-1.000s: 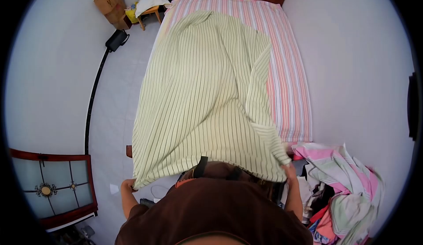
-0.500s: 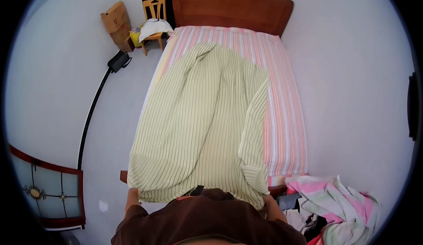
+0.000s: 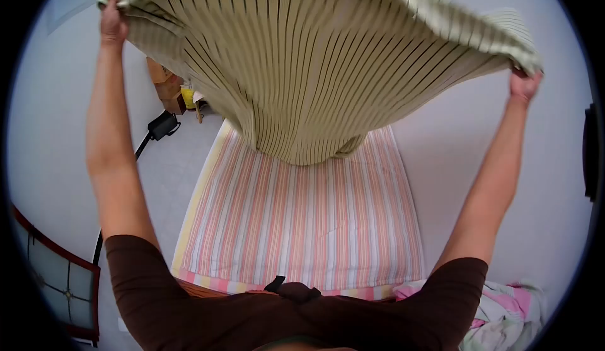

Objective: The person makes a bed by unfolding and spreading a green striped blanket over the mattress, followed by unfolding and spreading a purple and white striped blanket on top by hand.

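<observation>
A green sheet with dark stripes (image 3: 296, 61) billows in the air over the far part of the bed, its lower fold hanging down near the mattress. My left hand (image 3: 113, 22) is raised at the upper left, closed round one corner of the sheet. At the upper right, my right hand (image 3: 525, 86) grips the opposite corner. Both arms are stretched out and up. Below lies a pink, white and yellow striped bed sheet (image 3: 302, 225), spread flat over the mattress. The raised cloth hides the headboard and the head end of the bed.
A heap of pink and pale green cloth (image 3: 510, 313) lies right of the bed's foot. Cardboard boxes (image 3: 165, 86) and a black bag-like object (image 3: 163, 125) stand at the left wall. A framed glass panel (image 3: 60, 281) is at lower left.
Both hands have swung up from the foot of the bed, lifting the green striped sheet off the mattress into the air. The pink striped bed sheet's near part is now uncovered.
</observation>
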A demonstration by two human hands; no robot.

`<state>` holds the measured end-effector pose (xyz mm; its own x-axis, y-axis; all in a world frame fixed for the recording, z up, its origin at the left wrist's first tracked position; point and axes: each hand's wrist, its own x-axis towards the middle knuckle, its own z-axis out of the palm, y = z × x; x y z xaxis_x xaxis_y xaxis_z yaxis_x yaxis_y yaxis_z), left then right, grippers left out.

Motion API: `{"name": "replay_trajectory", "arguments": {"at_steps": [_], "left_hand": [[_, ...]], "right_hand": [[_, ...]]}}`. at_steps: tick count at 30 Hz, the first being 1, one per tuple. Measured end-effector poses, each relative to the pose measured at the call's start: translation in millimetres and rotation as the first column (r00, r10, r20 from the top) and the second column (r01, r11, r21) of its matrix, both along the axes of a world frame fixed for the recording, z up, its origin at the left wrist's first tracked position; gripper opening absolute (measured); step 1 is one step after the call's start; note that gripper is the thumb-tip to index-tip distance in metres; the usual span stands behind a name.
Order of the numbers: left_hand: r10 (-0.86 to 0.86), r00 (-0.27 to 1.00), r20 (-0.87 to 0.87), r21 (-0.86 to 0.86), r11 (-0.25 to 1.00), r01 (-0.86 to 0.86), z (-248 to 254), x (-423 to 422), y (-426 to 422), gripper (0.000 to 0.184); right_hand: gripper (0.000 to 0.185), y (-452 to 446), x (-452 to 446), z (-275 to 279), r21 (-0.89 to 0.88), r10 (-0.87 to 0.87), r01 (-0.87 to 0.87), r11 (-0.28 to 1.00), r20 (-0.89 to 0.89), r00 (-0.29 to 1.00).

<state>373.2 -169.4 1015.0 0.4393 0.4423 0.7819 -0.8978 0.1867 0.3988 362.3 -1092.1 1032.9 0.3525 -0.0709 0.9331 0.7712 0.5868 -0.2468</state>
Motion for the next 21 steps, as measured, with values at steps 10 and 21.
{"name": "replay_trajectory", "arguments": {"at_steps": [10, 21], "left_hand": [[-0.004, 0.97, -0.242, -0.053, 0.999, -0.009, -107.2, -125.9, 17.6, 0.032], [0.265, 0.582, -0.769, 0.256, 0.961, -0.1, -362.8, -175.4, -23.6, 0.044]], "right_hand": [[0.055, -42.0, -168.3, -82.7, 0.263, -0.482, 0.678, 0.686, -0.533, 0.695], [0.051, -106.7, -215.9, -349.1, 0.036, -0.295, 0.685, 0.728, -0.885, 0.361]]}}
